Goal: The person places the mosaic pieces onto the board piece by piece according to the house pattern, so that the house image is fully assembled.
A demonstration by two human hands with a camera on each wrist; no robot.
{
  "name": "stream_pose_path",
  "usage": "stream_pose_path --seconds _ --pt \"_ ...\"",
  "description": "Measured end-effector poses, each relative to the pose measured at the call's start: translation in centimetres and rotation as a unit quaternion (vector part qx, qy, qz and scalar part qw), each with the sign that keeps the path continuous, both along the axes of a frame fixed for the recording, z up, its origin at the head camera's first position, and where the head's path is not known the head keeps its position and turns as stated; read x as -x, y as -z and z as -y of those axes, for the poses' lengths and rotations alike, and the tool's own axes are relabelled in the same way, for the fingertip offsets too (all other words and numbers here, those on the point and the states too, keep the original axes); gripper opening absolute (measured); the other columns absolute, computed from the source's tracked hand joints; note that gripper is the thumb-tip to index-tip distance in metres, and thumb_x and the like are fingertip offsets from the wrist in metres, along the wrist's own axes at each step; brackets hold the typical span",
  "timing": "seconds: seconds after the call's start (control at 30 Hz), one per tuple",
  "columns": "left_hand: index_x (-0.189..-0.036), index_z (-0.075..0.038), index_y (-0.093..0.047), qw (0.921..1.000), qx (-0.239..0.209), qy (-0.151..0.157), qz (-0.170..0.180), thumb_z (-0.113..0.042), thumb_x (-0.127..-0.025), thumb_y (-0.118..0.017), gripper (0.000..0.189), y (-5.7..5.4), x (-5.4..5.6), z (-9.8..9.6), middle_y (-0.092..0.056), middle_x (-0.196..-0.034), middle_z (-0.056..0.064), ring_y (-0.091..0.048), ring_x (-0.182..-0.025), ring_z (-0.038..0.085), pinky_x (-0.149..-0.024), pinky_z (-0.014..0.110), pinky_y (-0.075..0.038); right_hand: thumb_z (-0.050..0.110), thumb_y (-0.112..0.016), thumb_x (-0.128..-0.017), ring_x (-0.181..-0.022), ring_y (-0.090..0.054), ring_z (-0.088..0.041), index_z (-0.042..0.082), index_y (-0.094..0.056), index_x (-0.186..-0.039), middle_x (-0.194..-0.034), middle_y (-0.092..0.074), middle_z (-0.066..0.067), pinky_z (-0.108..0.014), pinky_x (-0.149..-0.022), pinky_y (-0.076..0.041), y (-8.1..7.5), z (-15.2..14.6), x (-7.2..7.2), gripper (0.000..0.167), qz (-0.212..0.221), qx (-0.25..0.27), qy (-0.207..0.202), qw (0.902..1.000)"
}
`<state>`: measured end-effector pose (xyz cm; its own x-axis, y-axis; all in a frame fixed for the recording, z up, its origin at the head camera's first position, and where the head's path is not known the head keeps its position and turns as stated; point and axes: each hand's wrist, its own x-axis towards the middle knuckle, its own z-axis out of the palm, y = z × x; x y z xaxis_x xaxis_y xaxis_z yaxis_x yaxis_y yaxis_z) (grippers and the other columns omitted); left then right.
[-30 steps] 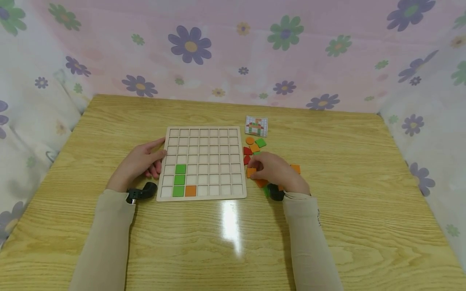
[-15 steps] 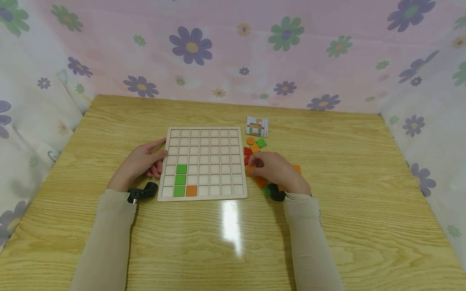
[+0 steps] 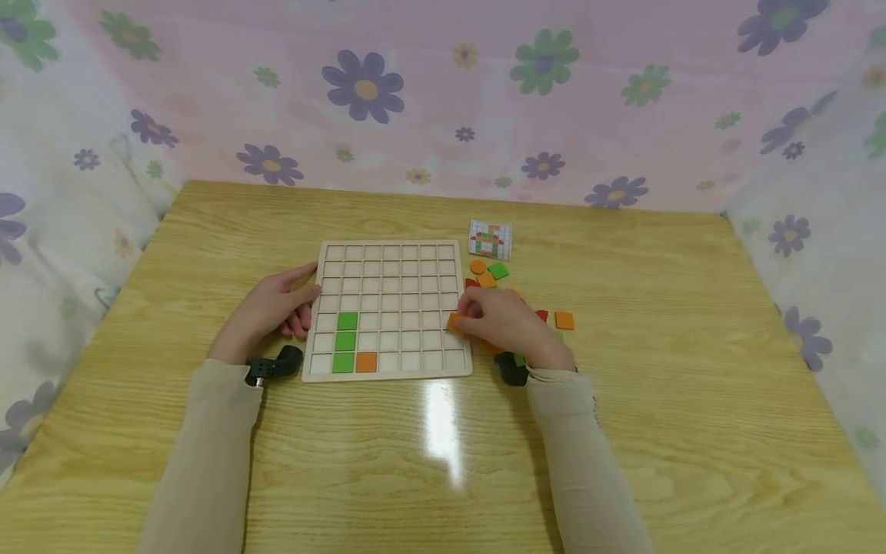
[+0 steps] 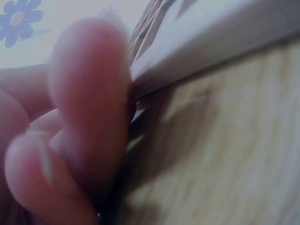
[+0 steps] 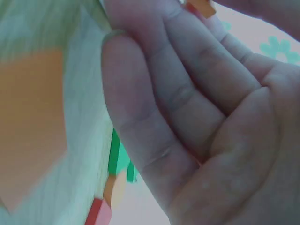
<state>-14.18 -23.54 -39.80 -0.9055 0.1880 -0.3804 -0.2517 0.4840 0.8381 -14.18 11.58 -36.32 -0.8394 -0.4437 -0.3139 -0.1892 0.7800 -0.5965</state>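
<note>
My right hand (image 3: 508, 319) pinches an orange square tile (image 3: 454, 322) over the right rim of the wooden grid board (image 3: 394, 302). In the right wrist view a corner of the pinched tile (image 5: 204, 6) shows beyond the fingers. My left hand (image 3: 266, 309) rests against the board's left edge, thumb and index fingertip right at the rim, the other fingers loosely bent. In the board's lower left, green square tiles (image 3: 345, 342) fill part of the second column, and an orange tile (image 3: 366, 362) sits beside the lowest one.
Right of the board lie loose tiles: an orange disc (image 3: 477, 267), a green square (image 3: 498, 271) and an orange square (image 3: 564, 320), with others partly under my right hand. A small pattern card (image 3: 490, 240) lies behind them. Flowered cloth (image 3: 443, 92) hangs behind the table.
My right hand has moved left from the loose tiles with the orange square tile, and it now reaches over the board's right rim. My left hand stays at the board's left edge.
</note>
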Motion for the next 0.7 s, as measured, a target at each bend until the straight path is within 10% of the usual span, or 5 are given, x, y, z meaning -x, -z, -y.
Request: stream_pose_path --seconds 0.47,0.7 --pt "-0.142 -0.031 -0.020 1.0000 -0.008 -0.001 0.001 -0.044 -0.090 -0.048 0.061 0.2 0.1 -0.1 -0.058 -0.066 0.016 -0.058 -0.052 0.028 -0.045 0.033 -0.045 0.029 -0.053 -0.088 -0.069 -0.054 -0.005 0.021 -0.061 -0.107 -0.077 -0.060 0.011 -0.023 -0.066 -0.044 0.7 3.1 -0.8 0.022 -0.020 0.019 -0.055 0.9981" --pt "-0.143 -0.024 -0.022 0.9998 -0.013 -0.012 0.010 -0.032 -0.093 -0.048 0.057 -1.4 -0.3 -0.7 -0.057 -0.064 0.016 -0.058 -0.049 0.026 -0.045 0.032 -0.044 0.025 -0.052 -0.088 -0.070 -0.052 -0.007 0.021 -0.060 -0.108 -0.080 -0.057 0.010 -0.023 -0.066 -0.044 0.8 4.5 -1.3 0.022 -0.028 0.030 -0.083 0.9957"
